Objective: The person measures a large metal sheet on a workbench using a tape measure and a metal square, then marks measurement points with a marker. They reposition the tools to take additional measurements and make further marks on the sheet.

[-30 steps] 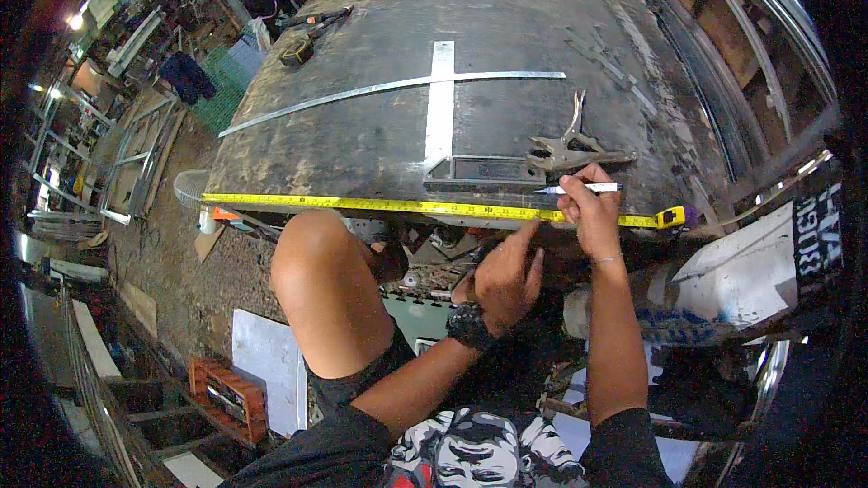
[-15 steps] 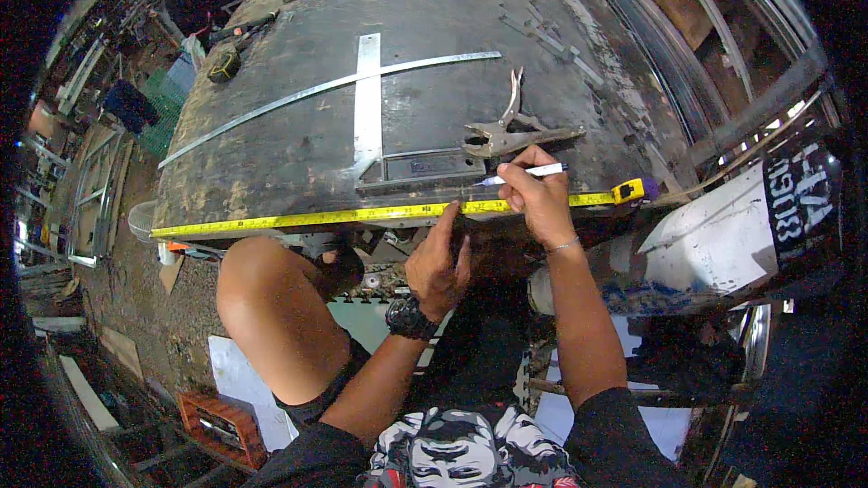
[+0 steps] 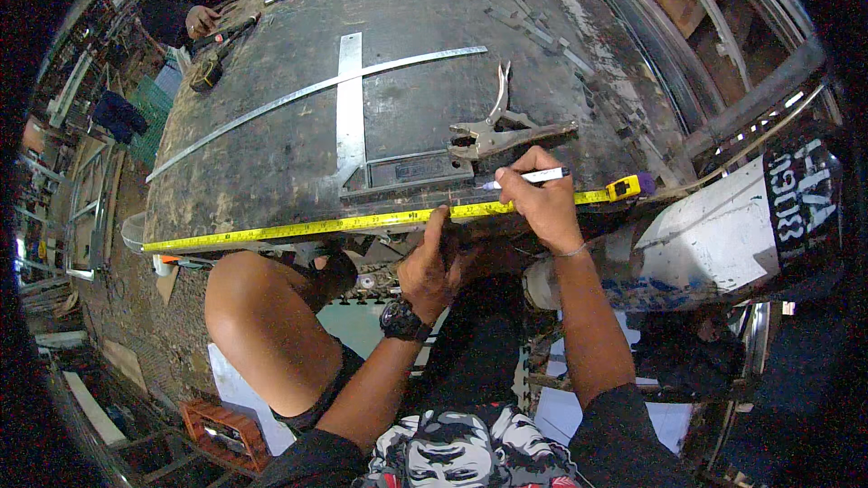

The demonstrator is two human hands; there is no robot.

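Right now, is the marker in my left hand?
No, the marker is in your right hand, while your left hand has a finger at the yellow tape measure.

Tape blade [image 3: 334, 223]: yellow with dark markings, drawn out long, slanted gently upward from middle left to right of centre.
Tape case [image 3: 624, 187]: yellow and black, purple at its outer end, right of centre.
Marker [image 3: 547, 175]: white, slim, held nearly level, tip pointed left, right of centre.
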